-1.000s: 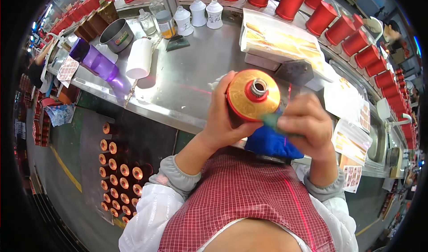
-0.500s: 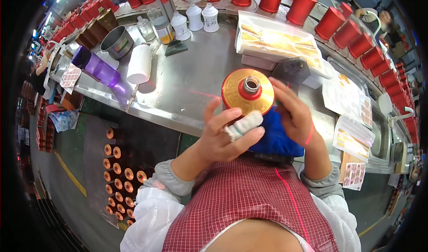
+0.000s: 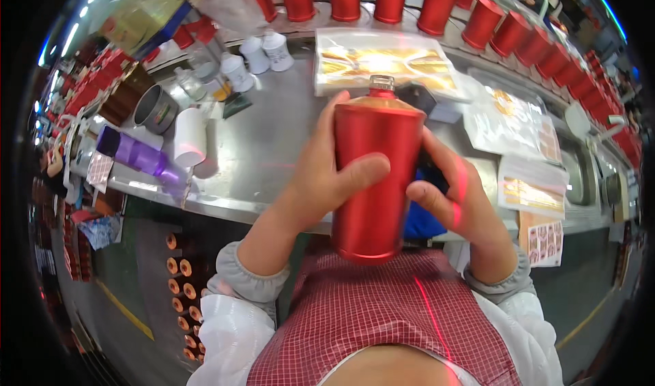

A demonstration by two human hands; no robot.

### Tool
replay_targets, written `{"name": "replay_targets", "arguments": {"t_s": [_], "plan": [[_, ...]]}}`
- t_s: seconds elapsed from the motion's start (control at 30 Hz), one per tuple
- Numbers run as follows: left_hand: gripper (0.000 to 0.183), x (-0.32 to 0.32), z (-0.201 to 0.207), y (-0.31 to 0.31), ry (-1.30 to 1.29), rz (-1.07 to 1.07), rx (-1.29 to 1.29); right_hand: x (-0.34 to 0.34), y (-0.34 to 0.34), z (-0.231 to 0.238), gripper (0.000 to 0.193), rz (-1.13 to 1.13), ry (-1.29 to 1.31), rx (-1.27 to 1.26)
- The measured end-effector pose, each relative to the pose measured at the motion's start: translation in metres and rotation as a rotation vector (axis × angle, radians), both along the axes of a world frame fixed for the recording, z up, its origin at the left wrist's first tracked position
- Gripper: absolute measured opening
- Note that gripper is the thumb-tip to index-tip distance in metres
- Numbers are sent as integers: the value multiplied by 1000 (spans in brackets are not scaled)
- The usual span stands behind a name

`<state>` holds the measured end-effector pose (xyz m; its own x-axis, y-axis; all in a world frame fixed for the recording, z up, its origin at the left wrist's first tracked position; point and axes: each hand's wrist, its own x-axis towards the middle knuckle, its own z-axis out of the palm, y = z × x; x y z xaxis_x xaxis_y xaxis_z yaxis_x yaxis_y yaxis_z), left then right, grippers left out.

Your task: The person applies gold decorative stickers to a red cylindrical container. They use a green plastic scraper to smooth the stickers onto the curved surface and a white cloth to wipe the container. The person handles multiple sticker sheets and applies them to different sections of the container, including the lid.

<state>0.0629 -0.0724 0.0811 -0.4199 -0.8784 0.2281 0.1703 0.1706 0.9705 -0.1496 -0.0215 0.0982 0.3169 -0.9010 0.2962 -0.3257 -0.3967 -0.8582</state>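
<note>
A glossy red bottle [image 3: 379, 222] with a gold shoulder and an uncapped glass neck is held upright but tilted in front of me, above my checked apron. My left hand [image 3: 324, 164] wraps round its left side, thumb across the front and fingers partly hidden behind. On the other side my right hand [image 3: 458, 189] is curled against the bottle, fingertips at its upper right edge and thumb tip close to its side. Part of a blue cloth-like thing [image 3: 421, 215] shows behind the bottle, over the bench edge.
A clear tray with gold sheets [image 3: 385, 62] lies on the steel bench [image 3: 263, 123]. White bottles [image 3: 237, 72], a white roll [image 3: 190, 137], a purple flask [image 3: 136, 155] and a metal pot [image 3: 155, 107] stand left. Red bottles [image 3: 392, 0] line the conveyor behind. Gold-topped bottles [image 3: 179, 285] stand on the floor.
The bottle has tipped from its top facing me to its side facing me. My left hand has moved from its near edge to round its left side; my right hand stays close beside it.
</note>
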Motion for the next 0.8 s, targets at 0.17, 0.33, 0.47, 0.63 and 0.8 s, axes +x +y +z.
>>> {"name": "replay_targets", "arguments": {"t_s": [0.17,0.33,0.47,0.63,0.8], "plan": [[65,-51,-39,-10,62,-124,427,-31,3,-33,63,-136,-27,215],[61,-78,-52,-30,67,-95,382,-47,-10,-54,59,-250,-69,277],[53,-92,-62,-42,-162,65,215,-61,-24,-77,51,-317,-27,146],[61,-93,-53,-22,113,-96,252,-108,-1,-67,42,-308,107,-221],[66,-95,-54,-9,14,-13,240,-246,45,-59,45,-679,410,-185]]}}
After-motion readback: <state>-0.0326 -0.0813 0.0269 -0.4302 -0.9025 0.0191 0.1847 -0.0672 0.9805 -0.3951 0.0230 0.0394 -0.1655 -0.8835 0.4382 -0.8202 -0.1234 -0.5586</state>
